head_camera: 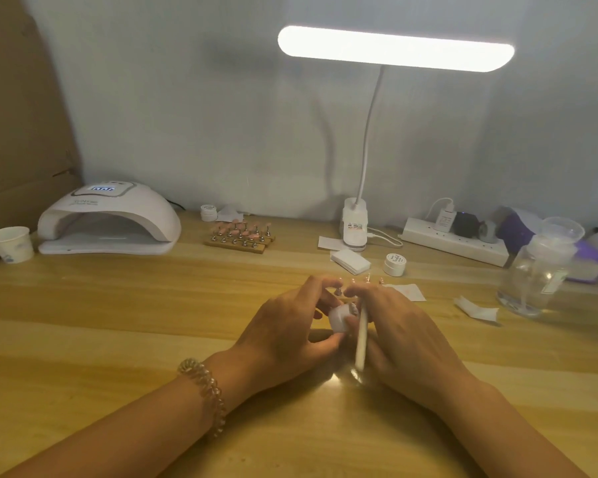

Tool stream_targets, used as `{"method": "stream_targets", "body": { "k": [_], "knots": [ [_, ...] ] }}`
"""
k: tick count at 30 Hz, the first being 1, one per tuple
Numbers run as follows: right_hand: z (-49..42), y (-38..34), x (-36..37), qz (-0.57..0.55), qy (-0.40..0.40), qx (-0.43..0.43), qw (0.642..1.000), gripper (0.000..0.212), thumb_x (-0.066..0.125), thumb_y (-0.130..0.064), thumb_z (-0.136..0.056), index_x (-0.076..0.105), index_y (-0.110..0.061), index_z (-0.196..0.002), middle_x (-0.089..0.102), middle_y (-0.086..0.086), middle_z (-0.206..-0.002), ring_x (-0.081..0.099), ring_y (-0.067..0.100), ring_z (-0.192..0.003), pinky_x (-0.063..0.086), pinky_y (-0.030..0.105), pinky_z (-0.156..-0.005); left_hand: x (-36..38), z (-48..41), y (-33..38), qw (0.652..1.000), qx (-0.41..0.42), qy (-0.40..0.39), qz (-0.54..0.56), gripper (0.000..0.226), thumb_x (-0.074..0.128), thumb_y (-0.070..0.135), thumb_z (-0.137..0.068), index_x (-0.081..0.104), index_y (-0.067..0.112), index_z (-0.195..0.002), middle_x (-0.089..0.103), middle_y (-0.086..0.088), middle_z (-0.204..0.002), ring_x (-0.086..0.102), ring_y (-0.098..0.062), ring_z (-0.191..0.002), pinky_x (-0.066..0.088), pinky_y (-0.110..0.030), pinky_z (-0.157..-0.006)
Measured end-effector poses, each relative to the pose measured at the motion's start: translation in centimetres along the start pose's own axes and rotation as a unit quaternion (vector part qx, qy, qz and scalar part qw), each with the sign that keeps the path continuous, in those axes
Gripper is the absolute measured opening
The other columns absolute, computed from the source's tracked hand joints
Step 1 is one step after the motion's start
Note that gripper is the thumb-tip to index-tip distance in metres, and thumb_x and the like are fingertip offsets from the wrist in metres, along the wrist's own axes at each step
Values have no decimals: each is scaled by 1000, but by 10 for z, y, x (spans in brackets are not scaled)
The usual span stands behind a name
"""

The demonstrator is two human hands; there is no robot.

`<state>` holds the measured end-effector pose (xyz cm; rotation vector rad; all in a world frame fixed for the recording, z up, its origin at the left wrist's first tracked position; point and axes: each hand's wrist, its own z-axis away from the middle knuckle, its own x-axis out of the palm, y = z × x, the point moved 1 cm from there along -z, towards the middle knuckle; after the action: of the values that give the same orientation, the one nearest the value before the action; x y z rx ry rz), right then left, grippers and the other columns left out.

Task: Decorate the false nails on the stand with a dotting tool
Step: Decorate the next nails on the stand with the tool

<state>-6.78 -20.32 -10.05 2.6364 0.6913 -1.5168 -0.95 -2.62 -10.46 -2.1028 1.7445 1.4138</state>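
**Both hands at a small white jar, nail stand just behind**

Curled round a small white jar [339,317]: the left hand [290,326], thumb below, fingers over the top. Jar tilted, mouth turned toward the right. Closed on a white dotting tool [361,336]: the right hand [401,332], with the shaft running from lower centre of the frame up to the jar's mouth. Tip too small to tell whether it touches anything inside. Both hands a little right of centre, over the wooden table [118,322]. Round the left wrist, a coiled hair tie [204,391].

Just behind the fingertips and mostly hidden by them, the stand [338,290] with its false nails [367,279] — only a few pink tips and metal holders showing above the knuckles.

Further out, to the right of the hands: two white wipes [406,292] lying flat. Above them in the frame, a lidded white pot [395,263] beside a stack of white pads [350,260]. Near the right edge, a clear glass container [535,277]. Along the back wall, a white power strip [456,241] with plugs in it. Centre right, a desk lamp [394,48] — base on the table, lit bar high in the upper right.

Upper centre-left of the table: a second nail stand [239,236] with pink tips, and another white pot [208,212] close behind it. Left of that, a white nail curing lamp [107,219] with its display lit. At the left edge, a paper cup [11,243].
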Motion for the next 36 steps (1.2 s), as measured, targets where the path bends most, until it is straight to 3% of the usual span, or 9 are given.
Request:
{"method": "stream_targets", "body": {
  "k": [2,7,10,14,20,22,27,31,36],
  "knots": [
    [1,-1,-1,23,26,0,999,25,46,-39,-99,56,-23,-114,60,-7,-94,54,15,-82,44,28,-65,2,0,4,1000,3,3,13,61,68,40,-80,43,23,-133,68,10,-106,66,-6,-92,56,-28,-81],
    [-1,-9,0,66,56,40,995,43,33,-52,-97,59,-19,-89,59,-3,-73,52,20,-64,38,31,-54,3,0,4,1000,10,0,14,65,70,42,-80,42,21,-134,69,8,-104,67,-10,-89,58,-32,-79],
    [0,-4,-4,36,38,72,996,50,28,-59,-96,61,-22,-95,59,-5,-74,54,22,-69,39,34,-56,5,-1,5,999,-3,2,38,67,79,31,-78,43,19,-134,69,8,-105,66,-7,-92,57,-30,-81],
    [5,4,-7,-6,-7,51,999,45,32,-60,-94,58,-29,-113,60,-12,-88,50,11,-82,43,32,-67,2,-4,1,997,-21,15,75,64,81,24,-79,47,15,-132,66,16,-103,66,-4,-94,56,-28,-83],
    [4,-2,-2,49,25,90,994,43,28,-70,-91,37,-31,-74,36,-13,-60,39,13,-63,31,30,-52,5,-1,3,999,20,27,20,52,74,27,-84,51,15,-129,67,7,-105,66,-10,-93,57,-32,-81],
    [3,-2,-1,51,34,99,993,46,26,-72,-92,40,-31,-75,40,-13,-61,42,12,-64,34,29,-52,3,-4,2,999,12,34,29,53,76,26,-83,52,13,-128,67,5,-104,66,-9,-92,57,-30,-82],
    [4,5,-2,-32,12,70,997,33,42,-65,-92,51,-35,-105,54,-17,-83,48,5,-78,46,33,-65,1,-6,0,994,-33,35,94,57,81,25,-81,52,12,-128,66,8,-103,66,-7,-95,57,-27,-84],
    [6,4,-3,-37,19,66,997,26,46,-63,-89,42,-37,-86,50,-16,-74,45,4,-72,41,28,-59,3,-3,3,998,5,29,62,51,77,24,-82,54,11,-126,67,1,-112,65,-7,-100,57,-28,-83],
    [4,3,-2,-63,0,95,993,40,38,-70,-83,34,-31,-72,44,-12,-64,43,5,-66,31,21,-57,5,-1,7,999,27,15,28,47,61,42,-85,55,14,-123,66,3,-110,66,-8,-97,57,-31,-81]
  ]
}}
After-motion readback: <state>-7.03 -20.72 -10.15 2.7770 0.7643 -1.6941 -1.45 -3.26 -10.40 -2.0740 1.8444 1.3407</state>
